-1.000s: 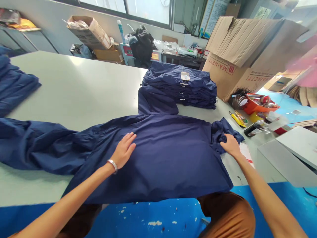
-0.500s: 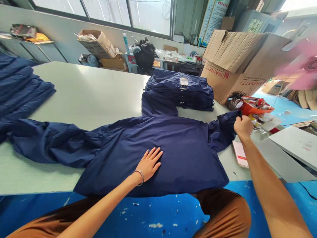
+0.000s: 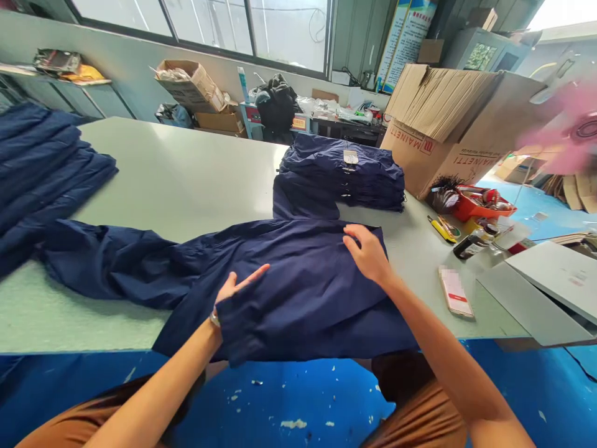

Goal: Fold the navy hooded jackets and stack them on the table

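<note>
A navy blue hooded jacket lies spread on the table, its hood pointing away from me. One long sleeve stretches out to the left. The other sleeve is folded across the body, its cuff near my left wrist. My left hand, with a bracelet at the wrist, has thumb and a finger stretched out; the folded sleeve's cuff hides the rest. At the jacket's right shoulder is my right hand, fingers loosely bent, thumb apart from them, over the fabric.
A navy garment stack with a tag sits beyond the hood; more folded navy garments lie at left. On the right are a phone, a dark bottle, a yellow cutter, an orange tray, and a large carton.
My right hand has brought the right sleeve leftward over the jacket's body, let go of it, and come to the right shoulder. My left hand has moved left and turned thumb-up.
</note>
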Tool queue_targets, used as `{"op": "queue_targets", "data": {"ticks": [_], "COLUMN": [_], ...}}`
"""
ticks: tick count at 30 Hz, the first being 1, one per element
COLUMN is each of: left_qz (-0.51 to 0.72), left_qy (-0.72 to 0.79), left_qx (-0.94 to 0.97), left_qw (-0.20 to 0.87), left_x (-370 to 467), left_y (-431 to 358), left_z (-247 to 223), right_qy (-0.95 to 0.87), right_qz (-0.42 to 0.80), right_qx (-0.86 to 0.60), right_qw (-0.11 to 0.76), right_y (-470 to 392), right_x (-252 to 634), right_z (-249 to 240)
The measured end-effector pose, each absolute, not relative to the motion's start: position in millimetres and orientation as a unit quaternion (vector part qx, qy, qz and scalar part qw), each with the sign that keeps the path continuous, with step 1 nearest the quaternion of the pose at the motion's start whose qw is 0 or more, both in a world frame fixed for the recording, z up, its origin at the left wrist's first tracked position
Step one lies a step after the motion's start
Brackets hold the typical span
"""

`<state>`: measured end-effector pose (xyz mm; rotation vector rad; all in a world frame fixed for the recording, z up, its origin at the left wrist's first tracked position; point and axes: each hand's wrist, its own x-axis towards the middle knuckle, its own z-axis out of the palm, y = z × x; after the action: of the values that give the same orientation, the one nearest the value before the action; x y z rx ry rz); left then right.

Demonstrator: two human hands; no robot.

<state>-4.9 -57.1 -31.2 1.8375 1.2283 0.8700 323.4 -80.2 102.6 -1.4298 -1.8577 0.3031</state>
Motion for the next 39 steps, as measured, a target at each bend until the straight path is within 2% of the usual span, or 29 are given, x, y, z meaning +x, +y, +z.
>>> {"op": "queue_targets", "data": {"ticks": [2, 4, 6, 8, 12, 19, 26, 30, 34, 37, 39], "left_qz": [0.389, 0.4, 0.363, 0.32, 0.267, 0.174, 0.276, 0.215, 0.298, 0.35, 0.355], "left_qy": [0.456, 0.42, 0.436, 0.498, 0.61, 0.624, 0.628, 0.674, 0.68, 0.666, 0.676], "left_qx": [0.59, 0.384, 0.277, 0.286, 0.444, 0.607, 0.621, 0.577, 0.423, 0.311, 0.286], "left_qw": [0.541, 0.718, 0.775, 0.753, 0.6, 0.461, 0.38, 0.408, 0.519, 0.581, 0.58], "left_x": [-24.2, -34.7, -36.5, -33.0, -26.6, -32.3, -24.2, -33.7, -49.2, -53.3, -49.7], "left_y": [-59.5, -63.2, -67.1, -70.6, -76.0, -77.3, -32.6, -26.3, -44.0, -58.7, -64.9], "left_z": [-18.9, -8.5, -0.2, 6.1, 9.8, -3.7, 18.3, 3.9, -11.0, -14.2, -12.9], "right_qy": [-0.701, -0.689, -0.678, -0.671, -0.671, -0.659, -0.605, -0.624, -0.616, -0.602, -0.598], "right_qz": [0.098, 0.094, 0.082, 0.074, 0.075, 0.057, 0.045, 0.072, 0.035, 0.033, 0.034], "right_qx": [-0.668, -0.711, -0.728, -0.737, -0.736, -0.747, -0.791, -0.768, -0.759, -0.772, -0.78], "right_qw": [0.232, 0.102, 0.053, 0.042, 0.045, 0.062, 0.082, 0.125, 0.206, 0.201, 0.179], "right_y": [-83.7, -91.3, -98.8, -102.7, -101.3, -98.2, -90.5, -85.6, -70.8, -55.8, -47.1], "right_x": [338.4, 351.0, 358.2, 360.8, 360.9, 366.5, 381.4, 390.6, 406.9, 414.6, 414.3], "right_z": [39.5, -11.2, -42.7, -56.0, -57.3, -62.9, -65.2, -62.4, -54.7, -49.6, -47.8]}}
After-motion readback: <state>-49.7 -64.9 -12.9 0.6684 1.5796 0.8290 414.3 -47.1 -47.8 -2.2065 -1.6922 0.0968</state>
